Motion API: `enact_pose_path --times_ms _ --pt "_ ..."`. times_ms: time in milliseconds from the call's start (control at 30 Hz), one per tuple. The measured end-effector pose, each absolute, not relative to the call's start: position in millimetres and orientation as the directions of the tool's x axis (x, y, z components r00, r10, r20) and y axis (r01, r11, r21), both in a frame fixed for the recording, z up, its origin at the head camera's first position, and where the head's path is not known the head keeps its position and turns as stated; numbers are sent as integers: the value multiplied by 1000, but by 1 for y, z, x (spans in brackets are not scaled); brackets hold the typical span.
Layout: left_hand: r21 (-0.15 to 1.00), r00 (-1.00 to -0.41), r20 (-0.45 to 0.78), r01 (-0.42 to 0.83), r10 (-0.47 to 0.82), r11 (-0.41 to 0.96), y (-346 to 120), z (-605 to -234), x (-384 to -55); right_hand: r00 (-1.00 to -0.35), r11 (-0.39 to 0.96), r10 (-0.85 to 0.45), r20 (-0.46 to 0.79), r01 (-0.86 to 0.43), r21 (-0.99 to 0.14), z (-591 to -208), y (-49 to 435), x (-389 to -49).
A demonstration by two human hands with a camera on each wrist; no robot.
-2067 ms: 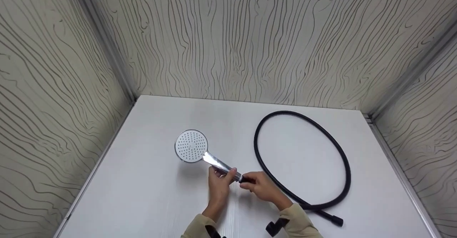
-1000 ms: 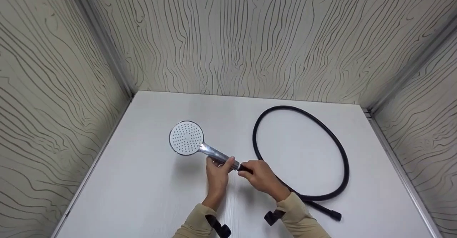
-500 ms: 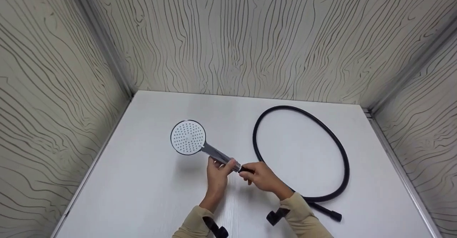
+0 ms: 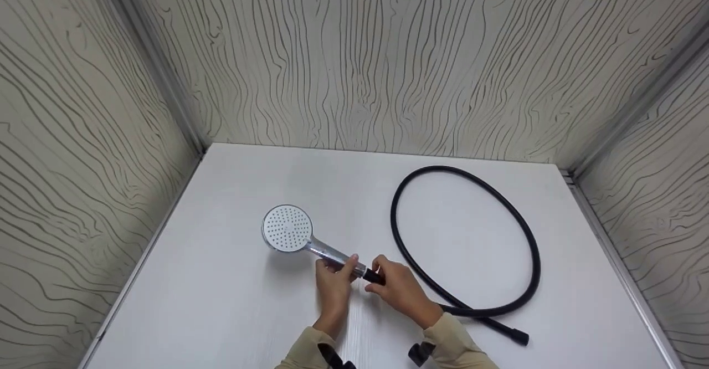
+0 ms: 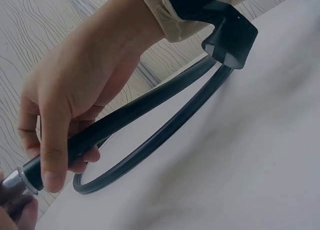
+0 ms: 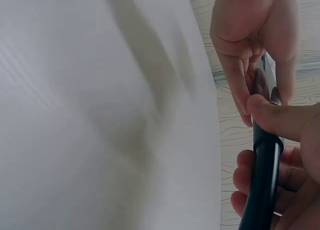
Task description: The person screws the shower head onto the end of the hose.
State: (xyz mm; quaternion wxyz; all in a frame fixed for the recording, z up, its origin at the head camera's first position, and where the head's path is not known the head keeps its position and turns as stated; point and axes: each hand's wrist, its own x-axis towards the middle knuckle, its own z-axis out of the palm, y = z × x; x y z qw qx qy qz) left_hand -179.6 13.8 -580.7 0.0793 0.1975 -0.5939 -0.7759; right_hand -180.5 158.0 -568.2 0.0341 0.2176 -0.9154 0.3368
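Note:
A chrome hand shower (image 4: pixel 287 228) with a round white spray face is held above the table, face up. My left hand (image 4: pixel 334 294) grips its handle (image 4: pixel 327 251) near the lower end, thumb on top. The black hose end (image 4: pixel 372 276) meets the handle's tip in line with it. My right hand (image 4: pixel 403 291) holds this end, and the right wrist view shows the thumb (image 6: pixel 280 115) lying on it with fingers curled beneath. In the left wrist view, the hose (image 5: pixel 135 107) runs back under the right hand (image 5: pixel 80 85). How far the joint is threaded cannot be seen.
The remaining hose (image 4: pixel 534 247) lies in a large loop on the right of the white table (image 4: pixel 221 203), crossing itself. Its other end (image 4: pixel 519 336) points toward the front right. Wood-grain panels (image 4: pixel 360 64) enclose the back and sides.
The hands and hand shower rise, then come back down slightly. My right fingers shift from close over the joint to farther back, with more of the black hose end showing. The joint stays together.

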Motion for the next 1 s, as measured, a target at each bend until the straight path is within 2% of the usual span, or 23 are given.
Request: enact_pose_path --times_ms 167,267,367,500,633,700,833,1000 --pt "954 -903 -226 -130 -365 -269 14 -585 -177 -875 732 -366 316 -481 -483 -575 154 -175" --pt "953 -903 -243 -153 -355 -263 13 -584 -176 -865 725 -362 348 -496 -478 -576 155 -174" --pt "954 -906 -251 -171 -341 -246 12 -584 -176 -882 656 -397 256 -467 -593 -575 160 -177" --pt "956 -917 -243 -171 -315 -239 13 -583 -175 -880 544 -474 28 -318 -776 -572 169 -185" --pt "954 -921 -240 -166 -307 -248 12 -586 -173 -852 532 -517 -82 -245 -811 -571 170 -188" --pt "955 -918 -240 -165 -315 -247 12 -588 -173 -863 553 -502 -60 -267 -789 -572 168 -186" --pt "957 -908 -244 -170 -340 -234 10 -592 -173 -905 643 -415 96 -366 -672 -575 162 -179" --pt "959 -900 -256 -190 -351 -212 10 -595 -173 -891 739 -356 281 -452 -499 -579 155 -172"
